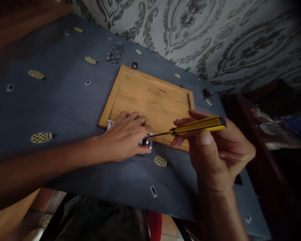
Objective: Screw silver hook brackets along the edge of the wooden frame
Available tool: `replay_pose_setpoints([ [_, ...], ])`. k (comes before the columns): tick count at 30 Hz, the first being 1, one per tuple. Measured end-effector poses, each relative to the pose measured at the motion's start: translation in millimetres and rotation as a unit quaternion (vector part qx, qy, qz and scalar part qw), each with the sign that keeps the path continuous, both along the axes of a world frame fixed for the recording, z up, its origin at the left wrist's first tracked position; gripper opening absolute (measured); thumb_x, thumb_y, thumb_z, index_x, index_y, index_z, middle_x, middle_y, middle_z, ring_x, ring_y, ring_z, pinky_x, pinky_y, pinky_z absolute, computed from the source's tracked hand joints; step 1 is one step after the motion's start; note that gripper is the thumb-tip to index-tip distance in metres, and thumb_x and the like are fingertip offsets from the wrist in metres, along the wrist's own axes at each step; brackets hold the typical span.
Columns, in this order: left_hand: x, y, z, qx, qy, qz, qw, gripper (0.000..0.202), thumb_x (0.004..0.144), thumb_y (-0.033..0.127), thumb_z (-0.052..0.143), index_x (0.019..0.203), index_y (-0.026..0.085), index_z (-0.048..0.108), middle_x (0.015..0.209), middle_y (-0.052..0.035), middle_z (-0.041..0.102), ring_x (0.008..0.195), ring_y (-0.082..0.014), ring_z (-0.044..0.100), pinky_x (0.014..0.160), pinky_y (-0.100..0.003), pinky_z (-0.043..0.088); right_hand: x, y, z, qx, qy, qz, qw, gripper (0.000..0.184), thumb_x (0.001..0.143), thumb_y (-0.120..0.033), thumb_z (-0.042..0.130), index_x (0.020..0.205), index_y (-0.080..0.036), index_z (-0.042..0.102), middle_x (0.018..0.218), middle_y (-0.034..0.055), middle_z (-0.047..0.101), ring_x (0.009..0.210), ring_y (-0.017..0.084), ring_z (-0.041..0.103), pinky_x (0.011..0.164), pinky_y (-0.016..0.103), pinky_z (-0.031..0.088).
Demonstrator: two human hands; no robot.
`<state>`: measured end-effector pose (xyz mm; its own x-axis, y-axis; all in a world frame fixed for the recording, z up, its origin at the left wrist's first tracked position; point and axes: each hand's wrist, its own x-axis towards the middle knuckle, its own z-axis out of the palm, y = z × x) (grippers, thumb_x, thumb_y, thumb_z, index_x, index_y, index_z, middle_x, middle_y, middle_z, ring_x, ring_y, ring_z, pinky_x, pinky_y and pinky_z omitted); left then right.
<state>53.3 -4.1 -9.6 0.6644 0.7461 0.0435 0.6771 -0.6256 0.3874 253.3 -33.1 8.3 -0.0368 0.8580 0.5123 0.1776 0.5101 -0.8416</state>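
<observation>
A framed wooden panel (150,100), like a small cabinet door, lies flat on the table. At its near edge, my left hand (126,135) grips a metal hinge (147,142) between curled fingers and thumb, partly covering it. My right hand (213,150) is closed around a yellow-and-black screwdriver (198,126), thumb along the handle. The screwdriver's shaft points left, and its tip meets the hinge; whether it sits in a screw cannot be made out. Another metal piece (110,124) shows at the panel's near left corner, beside my left wrist.
A blue-grey cloth with pineapple prints covers the table (65,110). Behind the panel lie several metal parts (114,55) and a small black piece (134,65). A dark object (208,94) rests at the far right. Patterned wall (190,30) borders the back; cluttered shelf (278,130) stands right.
</observation>
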Motion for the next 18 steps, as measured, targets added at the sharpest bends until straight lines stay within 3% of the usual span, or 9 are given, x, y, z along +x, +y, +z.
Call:
replay_pose_setpoints([
  [4,0.3,-0.3,-0.6,0.001,-0.004,0.001,1.000,0.034,0.090,0.048,0.078,0.106,0.018,0.075,0.104,-0.0077,0.065,0.108,-0.0292,0.057,0.094,-0.043,0.039,1.2,-0.4,0.8,0.003,-0.010,-0.010,1.000,0.022,0.090,-0.029,0.079,0.111,-0.026,0.080,0.097,0.0023,0.082,0.050,0.010,0.067,0.047,0.027,0.061],
  [7,0.3,0.0,-2.0,0.004,-0.011,0.001,1.000,0.032,0.091,0.046,0.077,0.105,0.018,0.075,0.104,-0.0078,0.065,0.107,-0.0286,0.057,0.094,-0.042,0.039,-1.0,1.0,1.4,0.025,-0.006,-0.028,0.999,0.012,0.085,-0.028,0.084,0.096,-0.023,0.081,0.096,0.0022,0.081,0.048,0.008,0.064,0.041,0.023,0.055],
  [11,-0.1,0.5,-4.4,0.011,-0.020,-0.001,1.000,0.031,0.092,0.046,0.075,0.103,0.018,0.074,0.105,-0.0076,0.066,0.106,-0.0281,0.057,0.093,-0.042,0.039,-5.5,3.4,1.7,0.040,0.013,-0.036,0.998,0.017,0.080,-0.028,0.088,0.085,-0.022,0.073,0.088,0.0005,0.082,0.044,0.008,0.061,0.038,0.022,0.053],
  [15,-0.9,0.5,-6.0,0.019,-0.026,-0.003,0.999,0.030,0.091,0.046,0.076,0.102,0.018,0.074,0.103,-0.0071,0.066,0.105,-0.0278,0.057,0.092,-0.042,0.039,-6.1,5.5,3.6,0.033,0.008,-0.019,0.999,0.017,0.081,-0.025,0.088,0.088,-0.022,0.072,0.086,-0.0002,0.081,0.047,0.010,0.066,0.042,0.023,0.057],
  [18,-1.6,0.7,-6.6,0.028,-0.032,-0.006,0.999,0.030,0.091,0.047,0.076,0.100,0.019,0.073,0.103,-0.0070,0.066,0.104,-0.0275,0.057,0.091,-0.041,0.039,-3.5,6.9,9.0,0.013,-0.028,0.004,1.000,0.021,0.084,-0.031,0.085,0.103,-0.025,0.078,0.089,-0.0008,0.081,0.052,0.011,0.069,0.047,0.025,0.060],
])
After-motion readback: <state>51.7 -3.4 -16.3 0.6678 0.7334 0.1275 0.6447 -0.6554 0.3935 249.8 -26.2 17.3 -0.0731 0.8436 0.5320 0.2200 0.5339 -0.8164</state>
